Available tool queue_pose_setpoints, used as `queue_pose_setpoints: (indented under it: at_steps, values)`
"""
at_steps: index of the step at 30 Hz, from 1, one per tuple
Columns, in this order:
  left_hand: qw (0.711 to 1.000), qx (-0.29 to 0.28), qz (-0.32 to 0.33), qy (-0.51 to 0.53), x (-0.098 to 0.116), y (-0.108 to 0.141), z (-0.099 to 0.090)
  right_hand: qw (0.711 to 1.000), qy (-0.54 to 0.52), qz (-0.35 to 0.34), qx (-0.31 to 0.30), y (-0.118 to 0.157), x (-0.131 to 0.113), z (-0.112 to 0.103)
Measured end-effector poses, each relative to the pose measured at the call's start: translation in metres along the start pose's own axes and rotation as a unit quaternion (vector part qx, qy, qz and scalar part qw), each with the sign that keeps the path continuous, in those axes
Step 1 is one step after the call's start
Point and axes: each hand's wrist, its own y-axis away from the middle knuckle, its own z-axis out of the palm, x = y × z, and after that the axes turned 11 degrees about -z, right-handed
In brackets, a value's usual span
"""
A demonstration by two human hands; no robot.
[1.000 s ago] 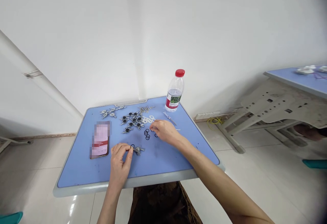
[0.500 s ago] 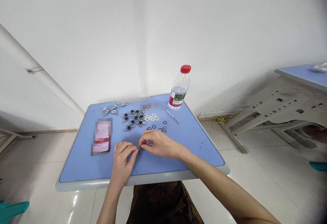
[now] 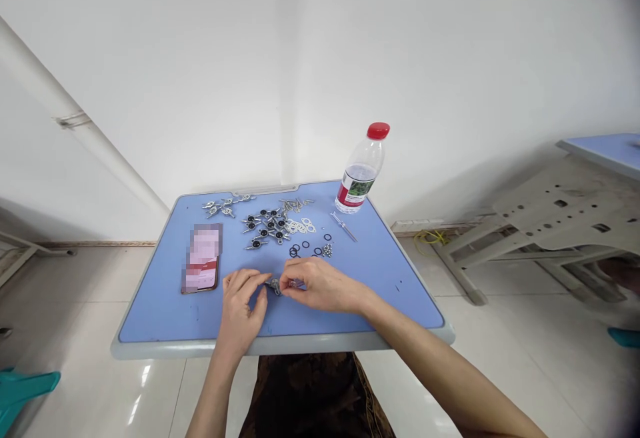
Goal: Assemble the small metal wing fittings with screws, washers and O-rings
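A small metal part (image 3: 275,285) lies on the blue tabletop between my two hands. Beside its left end is my left hand (image 3: 243,301), thumb and fingers apart. My right hand (image 3: 315,283) is closed in a pinch at the part's right side, and a small clear object shows under its fingers; what the fingertips grip is hidden. Beyond the hands are several metal parts with black discs (image 3: 267,226), pale flat gaskets (image 3: 303,226), black rings (image 3: 295,250), tiny metal balls (image 3: 327,250) and a pile of screws (image 3: 296,205).
A phone (image 3: 203,258) lies on the desk (image 3: 165,315) at left, with several metal parts (image 3: 220,207) behind it. At back right a red-capped bottle (image 3: 356,181) stands near a thin metal tool (image 3: 344,226). Another desk (image 3: 605,151) is at far right.
My left thumb and fingers have parted from the metal part. My right hand stays beside it, its fingers slightly shifted. The whole view has moved a little.
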Motion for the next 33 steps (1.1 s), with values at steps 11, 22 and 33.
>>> queue_pose_setpoints:
  at_steps: [11,22,33]
  values:
    - [0.995,-0.083,-0.021,-0.050,-0.002,-0.002,0.006,0.996,0.038,0.081,0.025,-0.005,0.002,0.016]
    - [0.995,-0.084,-0.036,-0.048,-0.003,-0.002,0.007,0.984,0.048,0.155,0.071,-0.012,0.009,0.022]
    - [0.995,-0.080,-0.034,-0.044,-0.002,-0.001,0.004,0.947,-0.096,0.137,0.275,0.004,0.000,-0.016]
